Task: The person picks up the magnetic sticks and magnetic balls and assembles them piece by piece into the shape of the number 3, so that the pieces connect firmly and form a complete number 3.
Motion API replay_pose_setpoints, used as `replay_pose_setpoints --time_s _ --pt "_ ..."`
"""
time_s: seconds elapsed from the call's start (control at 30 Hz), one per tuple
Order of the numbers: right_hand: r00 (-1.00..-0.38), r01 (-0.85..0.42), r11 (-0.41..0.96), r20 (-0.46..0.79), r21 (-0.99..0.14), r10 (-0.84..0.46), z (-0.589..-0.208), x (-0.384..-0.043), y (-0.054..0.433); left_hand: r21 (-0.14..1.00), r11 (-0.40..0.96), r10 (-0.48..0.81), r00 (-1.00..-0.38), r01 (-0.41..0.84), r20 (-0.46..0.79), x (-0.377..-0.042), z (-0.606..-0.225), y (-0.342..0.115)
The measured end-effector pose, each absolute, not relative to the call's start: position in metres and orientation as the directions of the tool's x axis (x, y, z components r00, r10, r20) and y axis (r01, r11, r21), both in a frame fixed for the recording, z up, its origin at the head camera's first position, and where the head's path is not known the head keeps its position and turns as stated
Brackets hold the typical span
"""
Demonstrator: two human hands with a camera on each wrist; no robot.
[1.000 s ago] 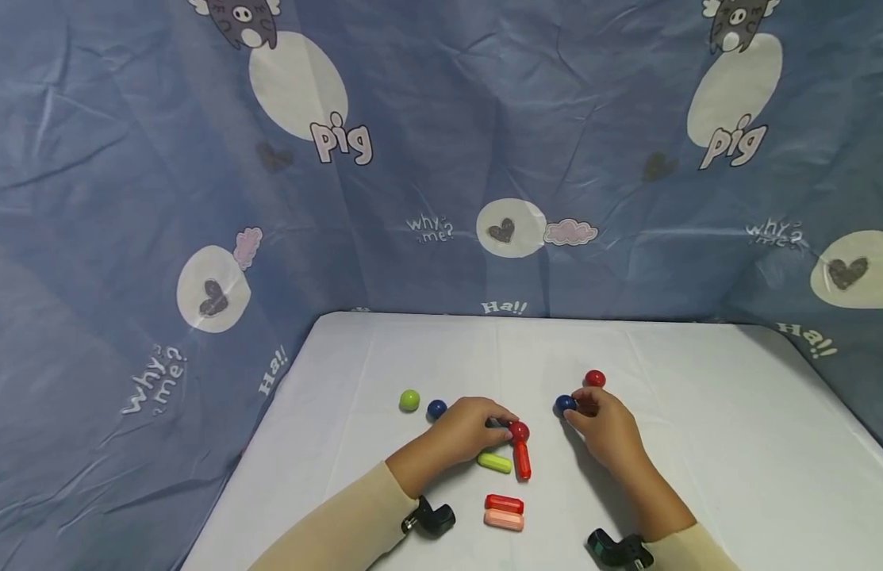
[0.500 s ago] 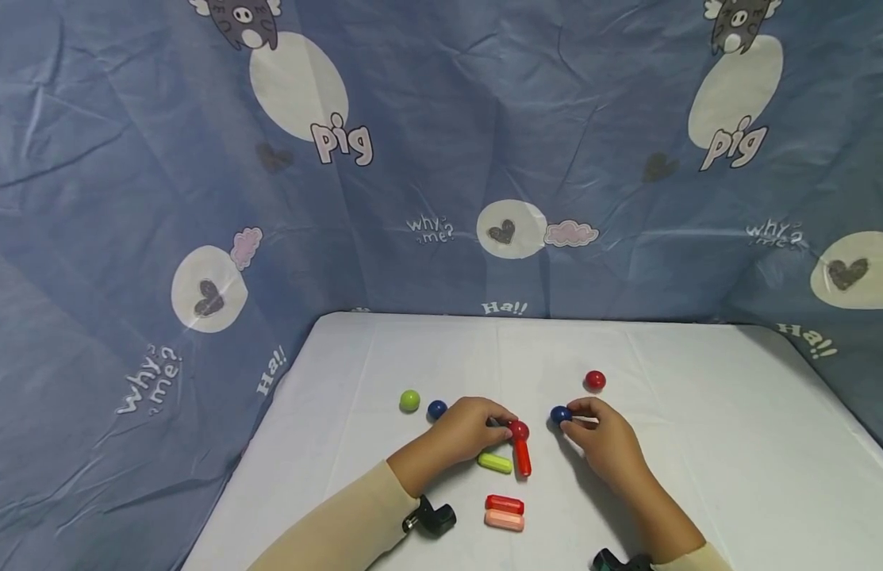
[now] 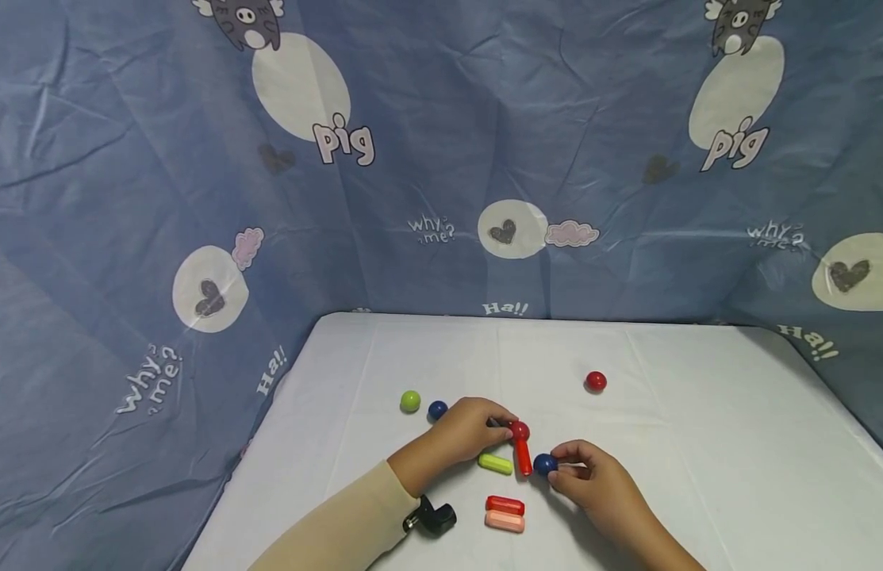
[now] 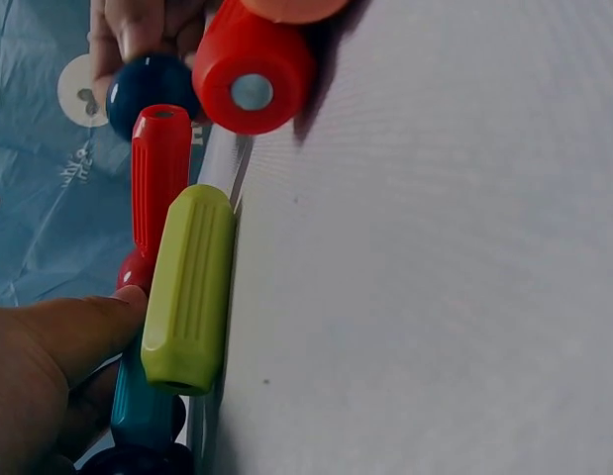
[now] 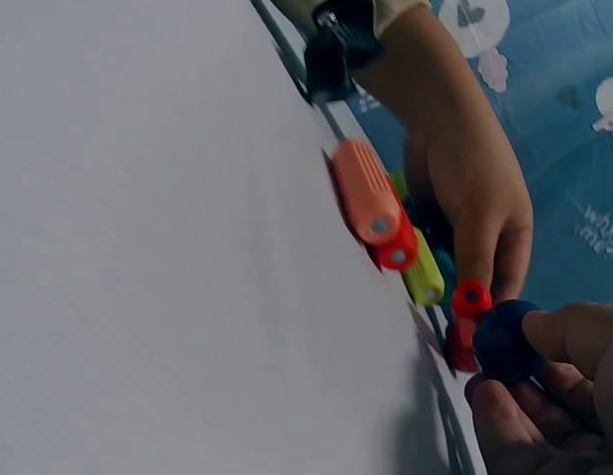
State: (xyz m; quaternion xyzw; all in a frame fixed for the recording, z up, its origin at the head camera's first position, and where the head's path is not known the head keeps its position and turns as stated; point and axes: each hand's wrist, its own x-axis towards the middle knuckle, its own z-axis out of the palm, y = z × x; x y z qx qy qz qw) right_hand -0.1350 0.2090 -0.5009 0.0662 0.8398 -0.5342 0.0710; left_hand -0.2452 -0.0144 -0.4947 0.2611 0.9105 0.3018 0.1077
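Note:
My left hand (image 3: 466, 428) pinches a red ball (image 3: 519, 431) between thumb and fingers. A red ribbed rod (image 3: 523, 458) extends from that ball toward the table's front. In the left wrist view, a teal rod (image 4: 143, 401) lies by the fingers, between the red ball and a dark blue ball (image 4: 138, 461) at the bottom edge. The fingertips of my right hand (image 3: 591, 480) hold another dark blue ball (image 3: 545, 465), close beside the free end of the red rod. That rod end shows a small hole (image 5: 472, 295) in the right wrist view.
A lime rod (image 3: 495, 464) lies below the left hand. Nearer the front are a loose red rod (image 3: 504, 504) and a peach rod (image 3: 504, 520), side by side. A lime ball (image 3: 410, 401) sits left; a red ball (image 3: 596, 381) sits back right on the white table (image 3: 734, 412).
My right hand has carried the dark blue ball left and toward the front, from near the loose red ball to the red rod's end. The left hand has stayed in place.

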Motion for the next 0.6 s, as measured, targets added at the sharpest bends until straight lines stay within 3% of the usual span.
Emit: replay_pose_setpoints --time_s 0.4,0.6 --pt "-0.963 0.206 0.385 -0.256 -0.900 -0.083 -0.505 -0.111 0.202 0.619 0.671 0.545 -0.838 0.409 -0.037 -0.245 -0.498 -0.014" --pt "-0.970 0.187 0.397 -0.232 -0.898 -0.068 -0.508 -0.114 0.198 0.616 0.673 0.544 -0.838 0.410 -0.037 -0.245 -0.496 -0.015"
